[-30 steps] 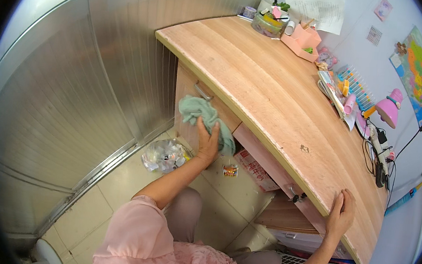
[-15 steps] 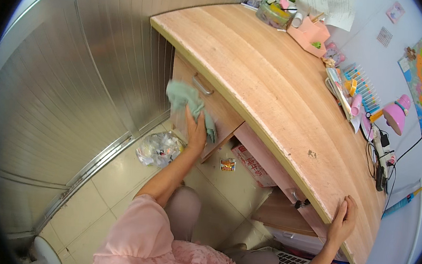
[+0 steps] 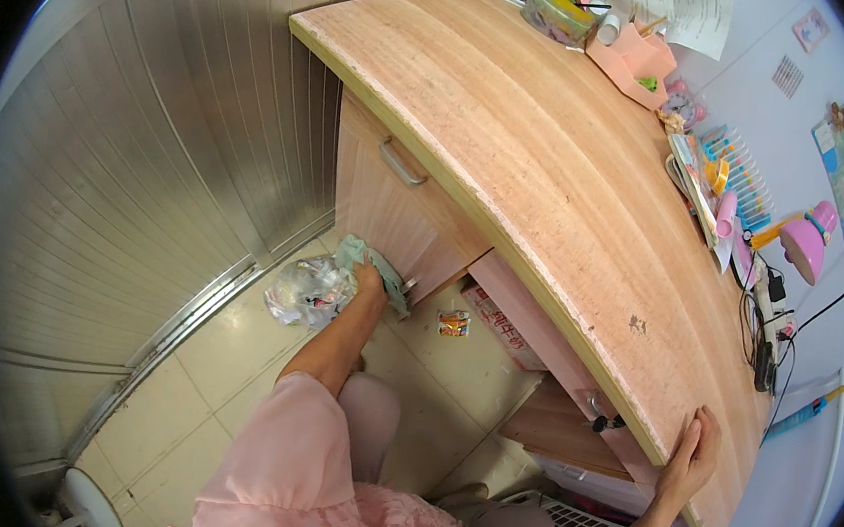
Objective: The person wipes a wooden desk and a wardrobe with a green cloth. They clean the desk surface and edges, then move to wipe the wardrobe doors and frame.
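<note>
Honestly, with the left hand [image 3: 370, 281] pressing that green cloth [image 3: 374, 262] flat against the cabinet front [image 3: 386, 215] mid-frame and the right hand [image 3: 688, 462] spread on the desk edge [image 3: 575, 347] lower right, leaning that low could tip them.

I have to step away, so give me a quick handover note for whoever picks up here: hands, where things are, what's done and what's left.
Left hand: presses a green cloth against the bottom of the cabinet front under the desk, near the floor.
Right hand: flat on the desk's near edge, holding nothing.
Nearby: a crumpled plastic bag on the floor beside the cloth; a small wrapper on the tiles.
Done: cloth has reached the cabinet's lower edge.
Left: probably the panels to the right; bag and wrapper not picked up.
</note>
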